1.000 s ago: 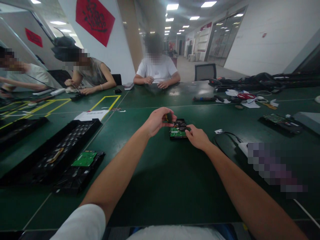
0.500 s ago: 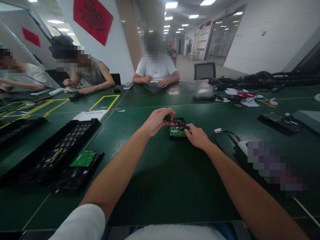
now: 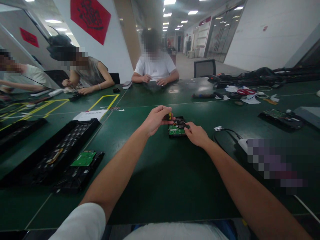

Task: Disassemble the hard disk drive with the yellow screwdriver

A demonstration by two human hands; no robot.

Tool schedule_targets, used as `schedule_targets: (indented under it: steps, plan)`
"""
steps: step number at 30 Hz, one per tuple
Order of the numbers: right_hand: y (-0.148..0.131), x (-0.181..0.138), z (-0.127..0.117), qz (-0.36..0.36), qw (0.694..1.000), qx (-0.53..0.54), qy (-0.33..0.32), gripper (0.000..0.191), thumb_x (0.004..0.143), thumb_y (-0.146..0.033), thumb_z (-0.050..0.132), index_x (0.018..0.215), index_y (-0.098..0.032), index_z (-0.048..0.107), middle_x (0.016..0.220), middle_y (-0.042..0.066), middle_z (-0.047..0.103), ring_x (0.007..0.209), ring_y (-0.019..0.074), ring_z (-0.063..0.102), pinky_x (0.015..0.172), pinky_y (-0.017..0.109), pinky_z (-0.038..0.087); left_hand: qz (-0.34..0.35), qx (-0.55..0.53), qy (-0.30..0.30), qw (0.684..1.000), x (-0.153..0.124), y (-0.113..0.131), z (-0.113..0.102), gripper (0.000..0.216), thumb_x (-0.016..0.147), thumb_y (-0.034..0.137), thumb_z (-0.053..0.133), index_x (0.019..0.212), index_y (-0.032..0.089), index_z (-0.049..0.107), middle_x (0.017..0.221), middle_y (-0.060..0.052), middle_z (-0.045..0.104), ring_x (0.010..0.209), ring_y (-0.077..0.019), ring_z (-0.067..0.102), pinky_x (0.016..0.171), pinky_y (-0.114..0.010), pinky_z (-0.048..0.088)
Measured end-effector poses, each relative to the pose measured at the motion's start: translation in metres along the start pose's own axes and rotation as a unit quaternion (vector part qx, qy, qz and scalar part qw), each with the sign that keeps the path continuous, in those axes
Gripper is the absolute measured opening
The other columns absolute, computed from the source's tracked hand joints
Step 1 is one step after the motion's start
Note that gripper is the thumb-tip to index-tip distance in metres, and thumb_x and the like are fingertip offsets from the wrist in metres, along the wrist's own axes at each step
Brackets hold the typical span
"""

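Note:
In the middle of the green table lies a hard drive with a green circuit board facing up. My left hand is closed round the black and yellow handle of a screwdriver, over the drive's far left part; fingers hide most of the tool, and its tip cannot be made out. My right hand pinches the drive's right edge between thumb and fingers. To the left, a second hard drive with a green board rests on a black frame, beside a long black tray.
At the right lie a power strip with a cable and another drive. Farther back are papers, red-handled scissors and black gear. A co-worker in white sits opposite; two more people work at the left.
My left hand has turned the screwdriver slightly, so yellow on its handle now shows. The right hand stays on the drive's edge. The whole view has shifted a little.

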State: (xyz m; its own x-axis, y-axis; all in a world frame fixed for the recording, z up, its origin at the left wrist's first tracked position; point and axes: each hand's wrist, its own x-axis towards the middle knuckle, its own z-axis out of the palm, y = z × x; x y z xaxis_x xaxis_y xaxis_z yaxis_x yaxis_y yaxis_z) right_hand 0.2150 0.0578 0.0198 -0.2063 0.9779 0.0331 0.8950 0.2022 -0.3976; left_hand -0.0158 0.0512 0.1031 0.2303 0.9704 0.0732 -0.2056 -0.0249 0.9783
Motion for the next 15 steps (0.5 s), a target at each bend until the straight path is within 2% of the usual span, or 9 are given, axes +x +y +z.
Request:
schedule_targets:
  steps: [4,10,15]
  plan:
    - [-0.0012,-0.0002,-0.0012,0.003,1.0,-0.002,-0.003,0.046,0.107,-0.043,0.043,0.145,-0.019,0.051,0.106,0.013,0.075,0.09,0.0261,0.07,0.074,0.033,0.047,0.014,0.016,-0.004,1.0,-0.0016,0.0029,0.0006,0.026,0.084,0.038,0.074,0.089,0.015,0.064,0.088,-0.007,0.065,0.088,-0.0191,0.068,0.071,-0.032,0.061]
    - [-0.0017,-0.0005,-0.0014,0.006,1.0,0.007,-0.011,0.046,0.107,-0.044,0.042,0.146,-0.019,0.05,0.106,0.012,0.075,0.085,0.0242,0.07,0.07,0.032,0.046,0.04,0.079,0.03,0.996,-0.0016,0.0055,-0.0005,0.029,0.084,0.043,0.069,0.087,0.014,0.073,0.093,-0.009,0.065,0.086,-0.0167,0.061,0.062,-0.024,0.055]
    - [-0.0007,0.0,-0.0005,0.006,1.0,-0.003,-0.002,0.044,0.107,-0.043,0.043,0.144,-0.02,0.052,0.107,0.013,0.075,0.088,0.0252,0.07,0.072,0.032,0.046,0.013,0.068,-0.012,0.998,-0.0031,0.0056,0.0012,0.028,0.086,0.041,0.068,0.092,0.014,0.071,0.089,-0.01,0.069,0.083,-0.0178,0.066,0.066,-0.028,0.059]
